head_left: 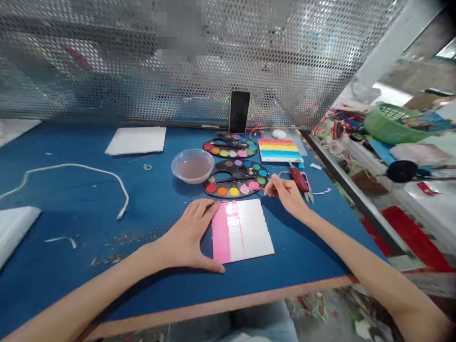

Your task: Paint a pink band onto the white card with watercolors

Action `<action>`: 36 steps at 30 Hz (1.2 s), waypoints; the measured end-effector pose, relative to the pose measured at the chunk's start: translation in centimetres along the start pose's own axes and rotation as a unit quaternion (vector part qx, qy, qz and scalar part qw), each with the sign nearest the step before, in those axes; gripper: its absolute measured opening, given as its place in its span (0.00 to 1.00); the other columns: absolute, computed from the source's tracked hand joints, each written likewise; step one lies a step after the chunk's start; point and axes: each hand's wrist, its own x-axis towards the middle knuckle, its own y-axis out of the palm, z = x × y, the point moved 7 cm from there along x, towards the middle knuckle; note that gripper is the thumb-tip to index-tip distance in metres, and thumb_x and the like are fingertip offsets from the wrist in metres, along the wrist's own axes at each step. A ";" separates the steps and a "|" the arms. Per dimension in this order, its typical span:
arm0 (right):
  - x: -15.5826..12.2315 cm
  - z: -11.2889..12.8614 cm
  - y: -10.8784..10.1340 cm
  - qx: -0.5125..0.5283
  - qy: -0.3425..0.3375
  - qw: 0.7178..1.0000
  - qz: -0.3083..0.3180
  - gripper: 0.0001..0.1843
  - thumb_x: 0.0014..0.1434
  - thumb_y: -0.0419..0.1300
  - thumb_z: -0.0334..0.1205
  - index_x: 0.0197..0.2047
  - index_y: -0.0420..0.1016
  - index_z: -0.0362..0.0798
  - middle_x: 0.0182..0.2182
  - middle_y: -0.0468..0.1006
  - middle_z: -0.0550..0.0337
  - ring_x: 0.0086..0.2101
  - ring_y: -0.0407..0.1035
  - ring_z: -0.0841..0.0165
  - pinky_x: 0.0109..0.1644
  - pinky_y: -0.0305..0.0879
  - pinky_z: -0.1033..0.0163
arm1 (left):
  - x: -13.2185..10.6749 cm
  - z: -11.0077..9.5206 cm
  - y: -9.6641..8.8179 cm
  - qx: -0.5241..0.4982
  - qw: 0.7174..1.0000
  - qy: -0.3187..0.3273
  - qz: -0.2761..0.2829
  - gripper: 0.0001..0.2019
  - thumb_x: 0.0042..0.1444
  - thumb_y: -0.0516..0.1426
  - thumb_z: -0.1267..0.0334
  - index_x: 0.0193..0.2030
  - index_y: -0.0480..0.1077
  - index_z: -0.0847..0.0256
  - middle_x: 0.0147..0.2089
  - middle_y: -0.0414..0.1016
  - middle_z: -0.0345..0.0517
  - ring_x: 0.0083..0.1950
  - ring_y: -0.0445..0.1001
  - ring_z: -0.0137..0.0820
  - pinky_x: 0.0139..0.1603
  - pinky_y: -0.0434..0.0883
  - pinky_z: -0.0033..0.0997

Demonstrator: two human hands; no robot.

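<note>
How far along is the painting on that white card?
Early on, by the look of it. Done: one pink stripe down the left edge of the white ridged card. In hand: the left hand presses the card flat, and the right hand holds a thin brush at the round black paint palette. Left: most of the card is bare white, unlike the rainbow-striped card behind.
</note>
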 end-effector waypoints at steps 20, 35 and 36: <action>-0.3 1.2 -1.5 -0.080 -0.034 0.995 -0.049 0.35 0.67 0.47 0.64 0.19 0.70 0.47 0.19 0.67 0.59 0.23 0.61 0.70 0.30 0.57 0.62 | 0.3 0.5 0.4 -0.009 0.999 0.022 -0.029 0.65 0.36 0.59 0.22 0.73 0.45 0.63 0.67 0.54 0.64 0.67 0.54 0.60 0.67 0.56 0.66; -2.0 0.1 4.1 0.122 0.067 0.989 0.052 0.29 0.58 0.61 0.63 0.22 0.62 0.48 0.20 0.56 0.67 0.21 0.46 0.75 0.24 0.40 0.64 | 0.2 0.3 0.2 -0.025 0.999 0.012 -0.033 0.64 0.34 0.62 0.26 0.72 0.48 0.62 0.67 0.55 0.63 0.68 0.54 0.60 0.68 0.56 0.64; -2.0 0.0 4.2 0.131 0.072 0.987 0.052 0.27 0.58 0.61 0.62 0.24 0.63 0.48 0.20 0.56 0.67 0.21 0.47 0.75 0.24 0.40 0.64 | 0.2 0.3 0.1 -0.028 0.999 0.011 -0.034 0.64 0.34 0.63 0.26 0.72 0.48 0.61 0.67 0.55 0.63 0.68 0.54 0.60 0.68 0.56 0.64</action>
